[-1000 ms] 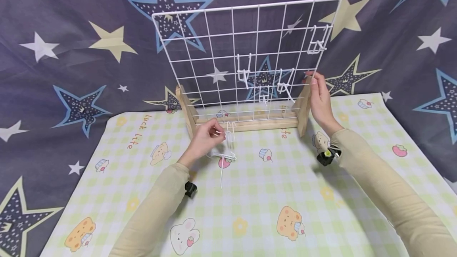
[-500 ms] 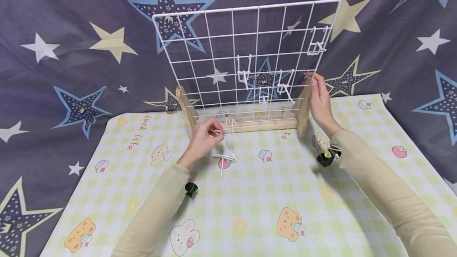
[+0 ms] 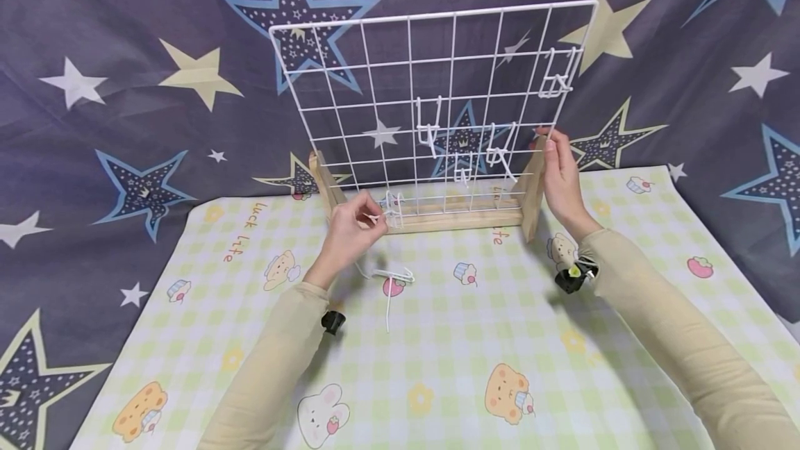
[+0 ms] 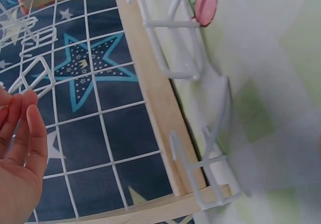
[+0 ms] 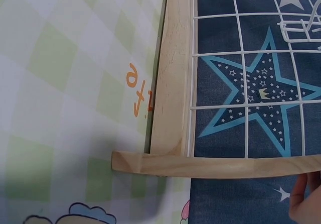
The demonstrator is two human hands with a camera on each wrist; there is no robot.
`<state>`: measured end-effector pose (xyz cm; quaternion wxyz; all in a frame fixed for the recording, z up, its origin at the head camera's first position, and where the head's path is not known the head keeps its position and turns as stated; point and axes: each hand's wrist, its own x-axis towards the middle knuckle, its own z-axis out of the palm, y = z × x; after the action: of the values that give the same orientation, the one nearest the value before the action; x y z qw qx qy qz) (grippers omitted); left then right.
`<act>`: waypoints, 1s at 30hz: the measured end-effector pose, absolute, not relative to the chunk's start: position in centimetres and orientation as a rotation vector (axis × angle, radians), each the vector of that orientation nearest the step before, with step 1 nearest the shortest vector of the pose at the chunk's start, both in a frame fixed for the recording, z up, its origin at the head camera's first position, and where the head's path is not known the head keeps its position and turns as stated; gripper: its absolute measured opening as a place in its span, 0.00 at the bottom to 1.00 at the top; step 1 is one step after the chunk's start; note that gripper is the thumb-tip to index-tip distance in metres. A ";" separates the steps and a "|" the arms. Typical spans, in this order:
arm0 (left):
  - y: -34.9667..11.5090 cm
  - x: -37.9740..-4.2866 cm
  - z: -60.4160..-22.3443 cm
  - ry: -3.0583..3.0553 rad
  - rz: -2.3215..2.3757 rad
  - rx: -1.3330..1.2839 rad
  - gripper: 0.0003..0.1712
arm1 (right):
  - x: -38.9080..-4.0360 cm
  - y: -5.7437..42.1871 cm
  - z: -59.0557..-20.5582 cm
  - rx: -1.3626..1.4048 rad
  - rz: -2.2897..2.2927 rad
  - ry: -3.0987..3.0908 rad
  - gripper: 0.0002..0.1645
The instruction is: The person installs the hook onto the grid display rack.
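A white wire grid panel (image 3: 431, 15) stands upright in a wooden stand (image 3: 456, 219). My left hand (image 3: 350, 231) pinches a white wire hook (image 3: 394, 212) in front of the grid's lower left part; in the left wrist view this hook (image 4: 44, 63) shows beyond the fingertips. Whether it touches the grid is hard to tell. My right hand (image 3: 564, 182) grips the stand's right wooden side piece (image 3: 530, 196), its fingers partly hidden behind it. Loose white hooks (image 3: 392, 275) lie on the cloth just below my left hand.
Several hooks hang on the grid: one near the middle (image 3: 428, 134), one right of it (image 3: 498, 155), a small one lower (image 3: 462, 174), one at upper right (image 3: 554, 85). A checked cloth (image 3: 462, 339) covers the table. A star-patterned curtain (image 3: 144, 117) hangs behind.
My left hand has moved slightly up and left with the hook, which now sits higher against the grid's lower rows. My right hand stays in place on the stand.
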<state>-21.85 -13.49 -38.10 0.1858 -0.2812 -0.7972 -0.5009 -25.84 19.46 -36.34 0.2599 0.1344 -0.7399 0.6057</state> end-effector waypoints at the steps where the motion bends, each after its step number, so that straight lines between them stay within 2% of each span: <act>1: -13.6 -22.2 -38.4 -2.237 -1.391 -0.794 0.10 | -25.9 19.5 -36.4 0.367 1.640 -2.003 0.20; 6: -13.9 -23.5 -39.2 -2.213 -1.354 -0.786 0.10 | -26.0 19.4 -36.4 0.380 1.627 -1.991 0.20; 30: -12.1 -26.5 -37.1 -2.096 -1.255 -0.771 0.07 | -26.3 19.5 -36.8 0.400 1.686 -1.944 0.20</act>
<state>-26.48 -12.14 -37.13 0.2861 -0.2884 -0.7840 -0.4695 -26.27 19.52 -36.81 0.2653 0.1480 -0.7197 0.6243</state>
